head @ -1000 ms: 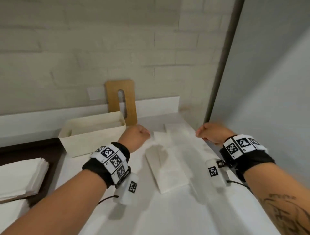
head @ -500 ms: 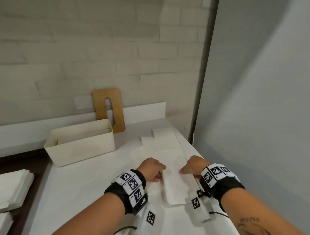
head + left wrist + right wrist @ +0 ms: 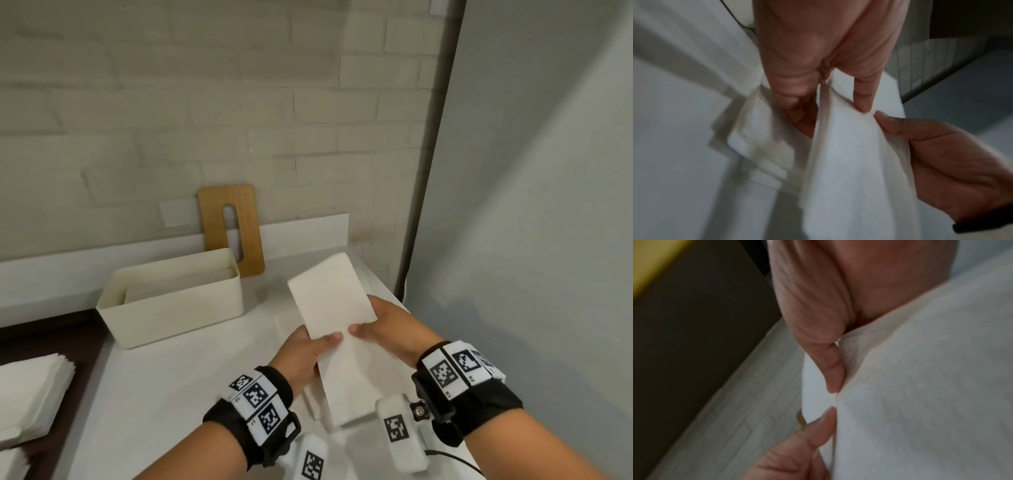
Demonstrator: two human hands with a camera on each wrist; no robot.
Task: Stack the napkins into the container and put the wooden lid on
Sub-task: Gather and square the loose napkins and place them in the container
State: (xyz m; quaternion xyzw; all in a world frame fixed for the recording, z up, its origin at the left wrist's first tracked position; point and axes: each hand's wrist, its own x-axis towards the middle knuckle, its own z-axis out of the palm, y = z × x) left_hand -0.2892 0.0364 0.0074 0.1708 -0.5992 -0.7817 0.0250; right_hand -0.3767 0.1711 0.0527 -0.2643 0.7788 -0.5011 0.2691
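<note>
Both hands hold one white folded napkin (image 3: 329, 294) by its near end, lifted off the white table (image 3: 164, 394) and tilted up toward the wall. My left hand (image 3: 318, 346) pinches its left near corner, thumb on top. My right hand (image 3: 370, 325) pinches the right near edge. In the left wrist view the napkin (image 3: 849, 162) hangs between the two thumbs. More napkins (image 3: 346, 387) lie on the table under the hands. The cream container (image 3: 171, 308) stands open to the left, with pale napkins inside. The wooden lid (image 3: 212, 226), slotted, leans upright on the wall behind it.
A second stack of napkins (image 3: 30, 394) lies at the far left on a dark surface. A grey panel (image 3: 531, 240) closes off the right side. The brick wall (image 3: 205, 102) and a white upstand run along the back.
Both hands drew back from the far napkins to the near pile, took hold of one napkin and lifted it off the table. The camera view also dropped and shifted.
</note>
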